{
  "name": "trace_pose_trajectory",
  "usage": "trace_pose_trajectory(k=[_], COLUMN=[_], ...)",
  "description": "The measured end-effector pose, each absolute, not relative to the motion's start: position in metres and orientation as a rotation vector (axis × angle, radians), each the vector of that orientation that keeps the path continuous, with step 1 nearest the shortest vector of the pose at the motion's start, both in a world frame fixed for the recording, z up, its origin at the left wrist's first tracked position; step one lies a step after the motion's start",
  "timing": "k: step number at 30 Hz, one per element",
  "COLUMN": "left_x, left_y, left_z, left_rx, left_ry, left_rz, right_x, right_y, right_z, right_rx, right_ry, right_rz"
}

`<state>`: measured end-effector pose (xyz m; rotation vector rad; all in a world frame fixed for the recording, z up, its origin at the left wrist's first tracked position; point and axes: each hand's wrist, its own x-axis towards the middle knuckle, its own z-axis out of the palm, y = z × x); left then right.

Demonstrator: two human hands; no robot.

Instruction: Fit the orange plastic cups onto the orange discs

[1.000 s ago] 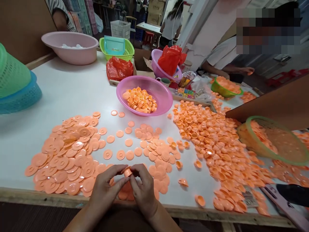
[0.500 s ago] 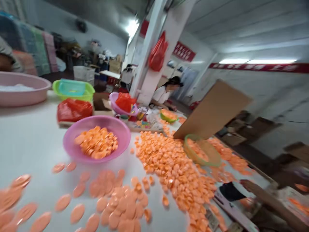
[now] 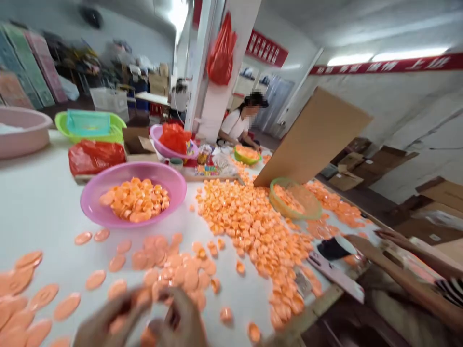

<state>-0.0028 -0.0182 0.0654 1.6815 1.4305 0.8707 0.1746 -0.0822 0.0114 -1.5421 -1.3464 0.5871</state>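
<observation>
The left hand [image 3: 110,318] and right hand [image 3: 183,318] come into the lower edge of view, where half a second ago neither shows; a full second ago they meet around a small cup. The view has shifted slightly, so the pink bowl [image 3: 90,205] sits a little higher and further left, its heap of cups looking unchanged. At the right edge, a co-worker's arms [image 3: 401,279] now show more fully, with a striped sleeve. The white table [image 3: 36,207] carries orange discs [image 3: 67,306] on the left and in the middle, and a broad spread of cups [image 3: 249,221] to the right. Behind the bowl are a red bag [image 3: 96,157], a green basket [image 3: 115,129] and a pale basin [image 3: 27,135]; a cardboard sheet [image 3: 314,140] leans beyond the cups, near a seated person [image 3: 233,126] by a pillar [image 3: 231,91]. Both hands are blurred and near each other, fingers bent; I cannot tell whether either grips anything. An orange piece [image 3: 147,337] shows low between them, too blurred to identify. Discs lie just beyond both hands, while a few loose cups lie to the right of the right hand.
</observation>
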Motion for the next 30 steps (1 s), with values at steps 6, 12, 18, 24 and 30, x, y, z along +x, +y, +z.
trace_pose_trajectory(k=[6, 12, 18, 24, 30], left_x=[0.028, -0.001, -0.068, -0.092, -0.073], left_y=[0.076, 0.074, 0.000, -0.031, -0.078], left_z=[0.129, 0.098, 0.002, -0.011, -0.007], left_rx=[1.466, 1.757, 2.103, 2.219, 2.216], left_ry=[1.490, 1.512, 1.454, 1.569, 1.421], left_rz=[1.131, 0.912, 0.643, 0.458, 0.285], right_x=[0.266, 0.283, 0.277, 0.237, 0.136], right_y=[-0.133, -0.126, -0.112, -0.099, -0.088], right_z=[0.020, -0.002, -0.013, 0.010, 0.008], right_rx=[-1.919, -2.020, -2.108, -1.958, -1.709], right_ry=[-1.133, -1.180, -1.158, -0.936, -1.259], right_rz=[0.442, 0.487, 0.477, 0.904, 1.321])
